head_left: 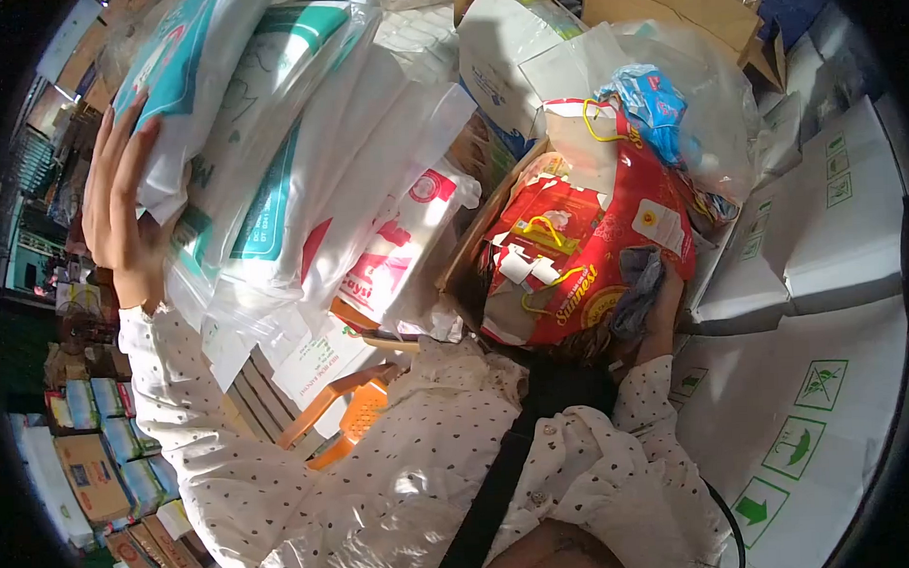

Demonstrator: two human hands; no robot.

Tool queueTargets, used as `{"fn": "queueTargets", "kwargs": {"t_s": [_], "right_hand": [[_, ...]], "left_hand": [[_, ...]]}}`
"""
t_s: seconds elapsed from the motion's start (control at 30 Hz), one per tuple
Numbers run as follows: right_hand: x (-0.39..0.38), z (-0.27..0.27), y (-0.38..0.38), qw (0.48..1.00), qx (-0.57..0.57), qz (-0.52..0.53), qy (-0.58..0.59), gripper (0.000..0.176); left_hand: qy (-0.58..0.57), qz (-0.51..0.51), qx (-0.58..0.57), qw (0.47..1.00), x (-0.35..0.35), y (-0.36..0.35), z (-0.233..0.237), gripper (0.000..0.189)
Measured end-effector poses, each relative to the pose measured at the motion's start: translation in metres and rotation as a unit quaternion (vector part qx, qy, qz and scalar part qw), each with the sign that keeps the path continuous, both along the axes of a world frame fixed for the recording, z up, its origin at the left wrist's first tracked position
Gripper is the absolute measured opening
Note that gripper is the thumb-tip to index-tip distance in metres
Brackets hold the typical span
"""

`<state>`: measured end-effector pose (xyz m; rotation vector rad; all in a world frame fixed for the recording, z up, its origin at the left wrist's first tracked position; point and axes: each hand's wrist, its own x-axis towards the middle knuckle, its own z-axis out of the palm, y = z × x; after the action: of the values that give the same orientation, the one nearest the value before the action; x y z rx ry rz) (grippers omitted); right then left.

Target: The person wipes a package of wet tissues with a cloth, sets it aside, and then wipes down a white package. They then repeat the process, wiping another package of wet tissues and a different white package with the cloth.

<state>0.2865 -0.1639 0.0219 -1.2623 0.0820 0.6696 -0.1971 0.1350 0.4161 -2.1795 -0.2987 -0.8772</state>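
Stack of white plastic packets (270, 170): long axis steep, top leaning away from the left hand (121, 205), which presses flat and wide-spread on its outer side. Red bag (593, 249): rests above the right hand (664, 322), which is mostly hidden, grip not discernible.

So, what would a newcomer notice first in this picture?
The red printed bags with yellow handles stand out, piled in a cardboard box at the centre, where the right hand touches them. At upper left, the left hand presses on a stack of white and teal plastic packs.
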Motion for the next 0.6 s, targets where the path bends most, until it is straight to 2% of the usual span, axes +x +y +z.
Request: {"fn": "queueTargets", "kwargs": {"t_s": [0.07,0.17,0.2,0.3,0.33,0.43,0.47,0.57,0.6], "right_hand": [[-0.005,0.013,0.002,1.0,-0.005,0.01,-0.017,0.029],[0.006,-0.007,-0.003,0.999,-0.017,0.007,-0.028,0.028],[0.006,-0.002,-0.002,0.999,-0.018,0.005,-0.028,0.028],[0.002,0.005,-0.001,1.0,-0.006,-0.014,-0.01,0.029],[0.005,0.004,-0.003,1.0,-0.02,-0.006,-0.008,0.03],[0.002,0.005,-0.007,0.999,-0.031,0.007,-0.007,0.032],[0.002,0.005,-0.007,1.0,-0.028,0.011,-0.008,0.032],[0.007,-0.009,-0.008,0.999,0.008,0.001,-0.035,0.032],[0.009,-0.01,-0.01,0.999,0.006,0.001,-0.034,0.032]], "left_hand": [[0.011,-0.039,-0.027,0.999,-0.002,0.006,0.008,0.052],[0.014,-0.003,-0.065,0.998,0.0,-0.006,0.02,0.056],[0.021,0.023,-0.073,0.997,-0.001,-0.004,0.02,0.065],[0.027,0.033,-0.106,0.993,-0.008,-0.006,0.025,0.075],[0.012,0.041,-0.122,0.992,-0.013,-0.008,0.023,0.088],[-0.015,0.041,-0.131,0.99,-0.011,-0.038,0.025,0.095],[-0.009,0.045,-0.095,0.994,-0.006,-0.055,0.027,0.102],[0.017,0.01,-0.05,0.999,-0.002,-0.088,0.016,0.102],[0.037,0.057,-0.046,0.997,0.009,-0.1,0.011,0.107]]}}
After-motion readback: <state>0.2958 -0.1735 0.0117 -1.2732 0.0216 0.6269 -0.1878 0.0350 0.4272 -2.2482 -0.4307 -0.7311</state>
